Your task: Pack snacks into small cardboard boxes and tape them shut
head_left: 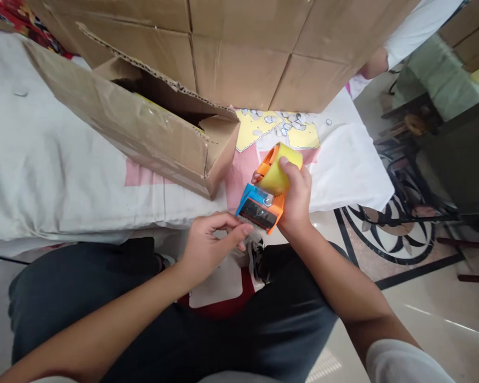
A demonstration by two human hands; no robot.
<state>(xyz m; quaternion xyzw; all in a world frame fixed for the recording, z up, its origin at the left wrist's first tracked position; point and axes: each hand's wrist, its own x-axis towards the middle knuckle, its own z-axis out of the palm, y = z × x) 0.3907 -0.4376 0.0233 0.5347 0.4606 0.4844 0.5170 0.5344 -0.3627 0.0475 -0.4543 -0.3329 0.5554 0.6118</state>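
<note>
My right hand [297, 199] is wrapped around a tape dispenser [257, 213] with a blue and orange frame and a black front part. A thick roll of tape [285, 167], yellow on its outside, sits on the orange hub under my right thumb. Below the dispenser's front edge, my left hand [209, 242] pinches what looks like a loose clear end of the tape; the strip is blurred. Just beyond both hands stands a narrow cardboard box [159, 143], its torn top gaping, with a yellow edge showing inside.
Large taped cartons [239, 69] line the back of the cloth-covered surface [72, 175]. Yellow sheets [251, 127] with scattered paper scraps [297, 125] lie before them. Another person's arm [375, 64] shows at upper right. A dark metal stand [415, 191] is on the right.
</note>
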